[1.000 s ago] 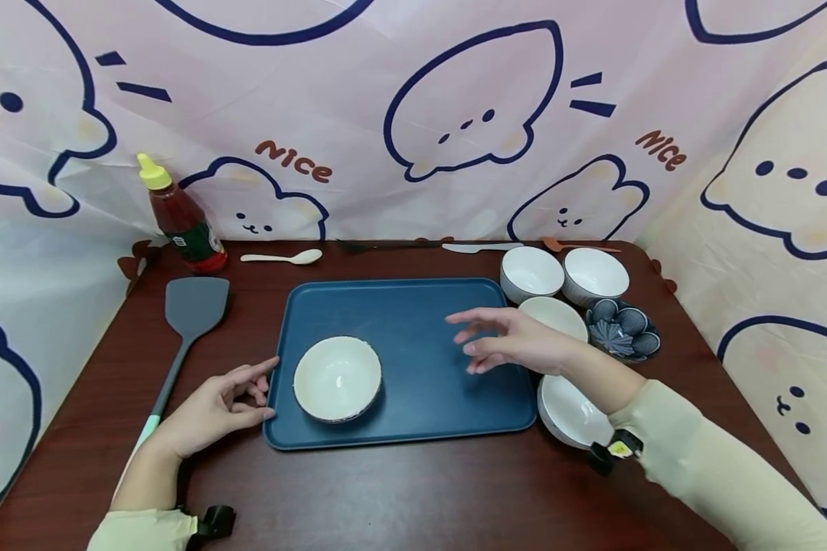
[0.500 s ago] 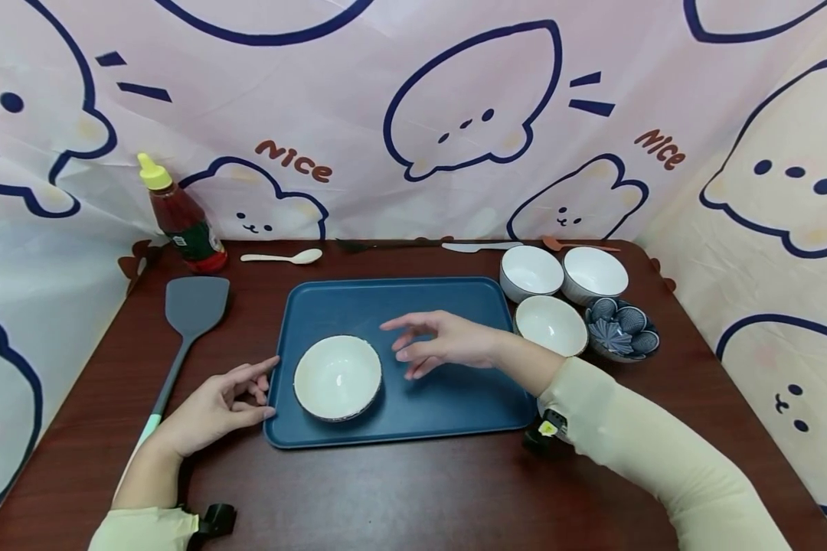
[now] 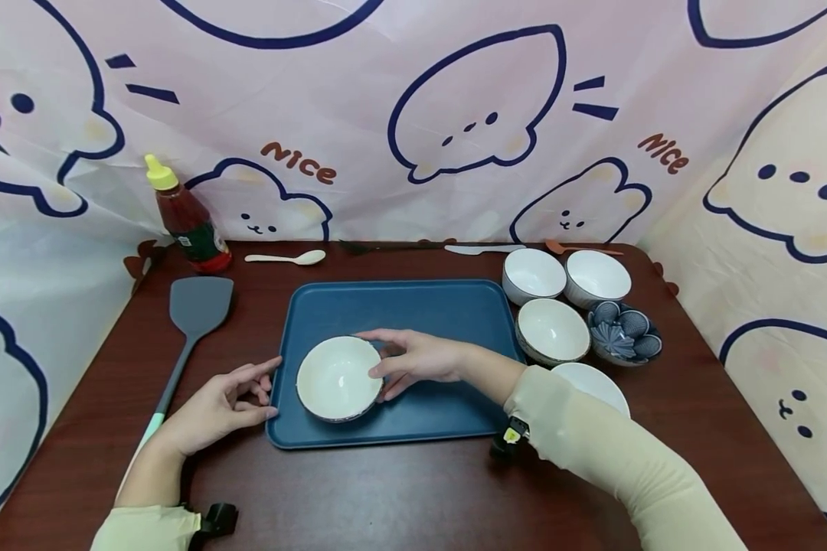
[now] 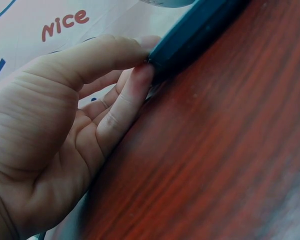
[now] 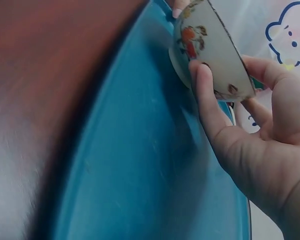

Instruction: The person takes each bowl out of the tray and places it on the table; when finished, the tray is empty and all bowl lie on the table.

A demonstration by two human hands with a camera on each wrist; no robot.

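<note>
A cream bowl [image 3: 338,383] with a dark rim sits on the left half of the blue tray [image 3: 448,417]. My right hand [image 3: 420,358] grips its right side, fingers spread around the wall. Seen from the right wrist, flowers decorate the outside of the bowl [image 5: 210,55], and a finger of the right hand [image 5: 260,135] presses against that wall. My left hand [image 3: 214,405] touches the tray's left edge with thumb and fingertips. In the left wrist view, fingertips of the left hand [image 4: 75,120] meet the tray's rim [image 4: 190,35].
On the right stand two white bowls [image 3: 534,275], a cream bowl [image 3: 554,329], a blue patterned bowl [image 3: 623,333] and a partly hidden white bowl [image 3: 596,386]. A grey spatula [image 3: 200,306] lies left, near a sauce bottle [image 3: 193,226]. A spoon [image 3: 289,259] and knife [image 3: 482,249] lie behind.
My right hand has moved left across the tray from near the right-hand bowls and now holds the cream bowl's right side. The left hand stays at the tray's edge.
</note>
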